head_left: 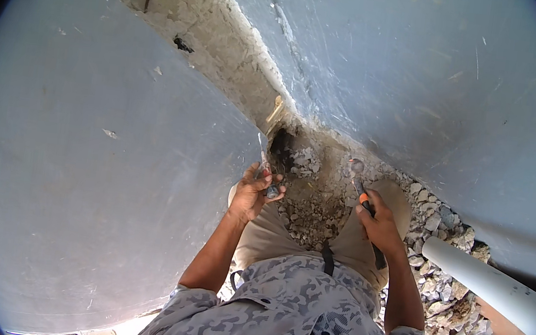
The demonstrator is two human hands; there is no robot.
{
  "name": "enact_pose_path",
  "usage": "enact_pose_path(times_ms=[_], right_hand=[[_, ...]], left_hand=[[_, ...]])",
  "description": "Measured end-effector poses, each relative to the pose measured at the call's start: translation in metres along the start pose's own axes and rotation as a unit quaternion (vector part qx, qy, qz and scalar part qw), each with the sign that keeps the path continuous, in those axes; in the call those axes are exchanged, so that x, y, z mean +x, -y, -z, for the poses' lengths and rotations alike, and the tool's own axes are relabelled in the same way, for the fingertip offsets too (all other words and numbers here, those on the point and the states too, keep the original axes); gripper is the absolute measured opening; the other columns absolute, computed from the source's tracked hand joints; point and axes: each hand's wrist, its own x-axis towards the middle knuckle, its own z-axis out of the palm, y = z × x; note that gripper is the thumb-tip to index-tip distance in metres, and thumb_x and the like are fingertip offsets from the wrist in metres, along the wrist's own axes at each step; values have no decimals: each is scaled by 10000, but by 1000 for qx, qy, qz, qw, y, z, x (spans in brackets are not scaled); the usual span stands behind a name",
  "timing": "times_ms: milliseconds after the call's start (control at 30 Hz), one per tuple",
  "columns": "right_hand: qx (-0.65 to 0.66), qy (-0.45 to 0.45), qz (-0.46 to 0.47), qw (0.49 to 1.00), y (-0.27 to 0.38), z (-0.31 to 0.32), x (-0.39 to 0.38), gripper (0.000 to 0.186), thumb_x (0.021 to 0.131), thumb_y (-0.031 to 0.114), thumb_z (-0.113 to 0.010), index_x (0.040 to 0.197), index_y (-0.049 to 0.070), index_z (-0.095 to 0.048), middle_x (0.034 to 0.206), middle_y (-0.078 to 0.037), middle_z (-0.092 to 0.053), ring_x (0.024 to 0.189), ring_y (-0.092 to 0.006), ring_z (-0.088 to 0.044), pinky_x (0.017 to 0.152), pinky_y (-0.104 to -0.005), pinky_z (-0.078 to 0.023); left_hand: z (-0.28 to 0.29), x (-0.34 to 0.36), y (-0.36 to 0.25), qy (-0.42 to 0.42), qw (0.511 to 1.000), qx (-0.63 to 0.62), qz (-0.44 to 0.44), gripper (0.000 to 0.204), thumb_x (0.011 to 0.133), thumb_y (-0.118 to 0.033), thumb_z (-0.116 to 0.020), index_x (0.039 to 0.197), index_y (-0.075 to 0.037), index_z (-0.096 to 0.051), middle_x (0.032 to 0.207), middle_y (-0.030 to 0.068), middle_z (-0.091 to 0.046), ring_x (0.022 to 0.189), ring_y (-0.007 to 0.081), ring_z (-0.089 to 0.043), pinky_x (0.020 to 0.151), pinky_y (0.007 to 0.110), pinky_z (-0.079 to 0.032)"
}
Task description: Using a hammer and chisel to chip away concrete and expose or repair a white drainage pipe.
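Note:
My left hand is closed around a chisel. Its thin pale blade points up and away along the edge of the grey panel, and its dark butt end shows between the fingers. The blade's tip lies near a broken, dark hollow in the masonry. To the right, my right hand grips a hammer by its black and orange handle. The hammer's rounded metal head is raised over the rubble, apart from the chisel.
Large smooth grey panels flank a rough strip of broken plaster. Loose stones cover the ground on the right, where a white pipe lies. My knees stand on both sides of the gravel.

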Motion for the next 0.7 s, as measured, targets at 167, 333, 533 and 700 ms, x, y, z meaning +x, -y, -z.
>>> enact_pose_path(times_ms=[167, 333, 533, 700], right_hand=[[-201, 0, 28, 979, 4, -13, 2, 333, 937, 277, -705, 986, -27, -578, 751, -199, -589, 644, -339, -571, 648, -432, -468], [-80, -46, 198, 976, 33, -39, 6, 347, 944, 312, -716, 934, -6, -578, 663, -162, -558, 584, -307, -555, 579, -399, -449], [-72, -111, 202, 970, 42, -57, 36, 342, 956, 324, -711, 918, 6, -590, 589, -134, -506, 510, -245, -501, 527, -372, -427], [-34, -117, 205, 971, 61, -54, 56, 377, 974, 357, -695, 892, 9, -575, 588, -65, -482, 529, -148, -441, 511, -340, -397]], left_hand=[[-6, 35, -24, 135, 979, -154, 17, 238, 1003, -84, -579, 1235, -42, -553, 1136, 161, -667, 1038, 347, -688, 957, 524, -582], [-9, 65, -61, 86, 981, -174, -27, 164, 1035, -107, -519, 1141, 10, -563, 1113, 200, -654, 1039, 351, -671, 994, 535, -571], [-28, 91, -82, 92, 968, -228, -45, 142, 1056, -89, -457, 1103, 35, -508, 1110, 244, -613, 1062, 389, -641, 1018, 555, -554], [-51, 106, -98, 44, 963, -258, -62, 189, 1077, -117, -431, 1138, 59, -462, 1125, 252, -585, 1099, 409, -622, 1053, 588, -522]])
